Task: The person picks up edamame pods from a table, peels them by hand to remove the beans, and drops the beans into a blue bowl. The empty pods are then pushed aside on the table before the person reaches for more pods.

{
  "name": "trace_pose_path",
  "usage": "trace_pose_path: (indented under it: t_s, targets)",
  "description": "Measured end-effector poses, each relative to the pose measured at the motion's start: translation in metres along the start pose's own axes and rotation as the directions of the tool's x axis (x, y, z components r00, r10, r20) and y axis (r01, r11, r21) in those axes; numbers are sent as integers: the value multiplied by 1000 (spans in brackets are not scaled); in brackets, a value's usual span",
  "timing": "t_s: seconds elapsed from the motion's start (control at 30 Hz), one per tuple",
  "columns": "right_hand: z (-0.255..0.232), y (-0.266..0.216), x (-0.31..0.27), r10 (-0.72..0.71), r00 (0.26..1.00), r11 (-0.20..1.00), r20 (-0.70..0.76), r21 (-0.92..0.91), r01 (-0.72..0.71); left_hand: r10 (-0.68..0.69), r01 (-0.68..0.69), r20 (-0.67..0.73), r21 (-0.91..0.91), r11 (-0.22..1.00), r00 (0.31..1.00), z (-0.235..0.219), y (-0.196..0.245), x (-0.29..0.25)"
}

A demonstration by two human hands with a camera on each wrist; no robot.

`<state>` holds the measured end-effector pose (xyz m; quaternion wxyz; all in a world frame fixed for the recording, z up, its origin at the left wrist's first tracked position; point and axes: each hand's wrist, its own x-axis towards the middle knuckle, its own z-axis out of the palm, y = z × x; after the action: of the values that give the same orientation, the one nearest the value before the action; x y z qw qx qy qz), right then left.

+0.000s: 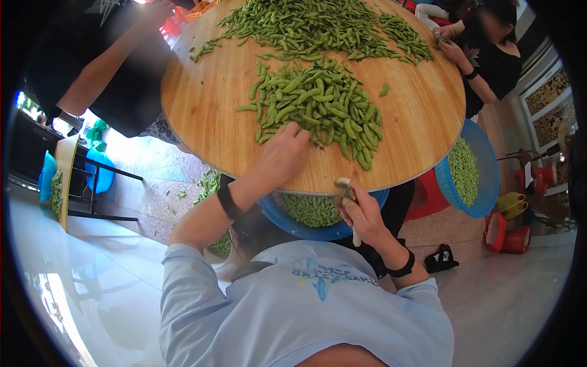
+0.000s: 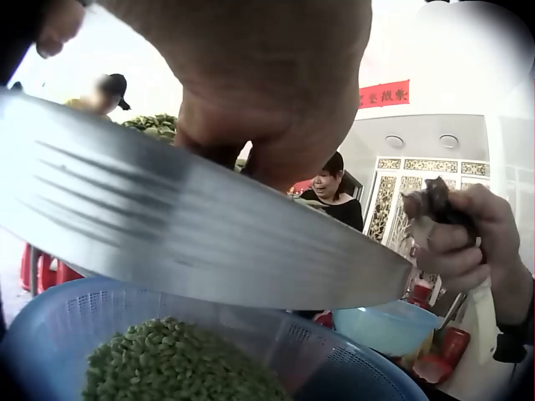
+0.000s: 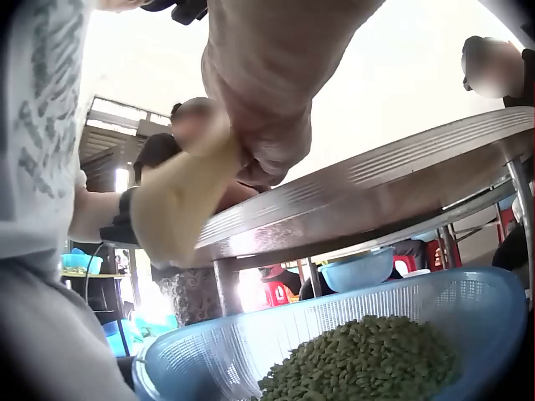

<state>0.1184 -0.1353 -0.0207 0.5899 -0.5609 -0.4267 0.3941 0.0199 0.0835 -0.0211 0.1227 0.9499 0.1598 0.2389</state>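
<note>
A person in a pale blue shirt works at a round wooden table (image 1: pixel 202 104), where two heaps of green bean pods lie: a long far heap (image 1: pixel 318 27) and a nearer pile (image 1: pixel 318 104), both large and seemingly unprocessed; the bulk of the job, by that showing, is left to do. Done so far, it appears, is what fills the blue basket (image 1: pixel 287 225) under the near table edge, holding a mound of pale green beans (image 1: pixel 312 209), with a second blue basket (image 1: pixel 486 165) of the same to the right; scattered pods lie on the floor (image 1: pixel 208 183).

The left hand (image 1: pixel 284 153) rests on the near edge of the pile, fingers curled among the pods; whether it has pinched one the pictures do not settle. The right hand (image 1: pixel 361 211), off the table edge above the basket, is clamped around a pale-handled tool (image 1: pixel 345 192).

The head view alone shows the tabletop and how much remains; the left wrist view looks from below the table's metal rim (image 2: pixel 209 225) into the basket (image 2: pixel 67 317), catching the right hand (image 2: pixel 468 242) gripping the tool; the right wrist view shows the pale handle (image 3: pixel 180 200) close up, and the beans (image 3: pixel 368 359) heaped high in the basket (image 3: pixel 468 296). Other people sit around the table.
</note>
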Motion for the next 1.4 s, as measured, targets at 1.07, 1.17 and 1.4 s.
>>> trace_pose_path:
  t_s: [1.07, 1.17, 1.4]
  targets:
    - [-5, -12, 12, 88, 990, 818, 110, 559, -135, 171, 560, 661, -438, -703, 731, -9, 41, -34]
    - [-6, -12, 9, 200, 971, 736, 134, 633, -239, -44, 569, 616, -750, -338, 786, -7, 47, -32]
    - [-4, -14, 7, 287, 927, 559, 241, 743, -367, 123, -106, 8, -453, 885, 992, -31, 55, -33]
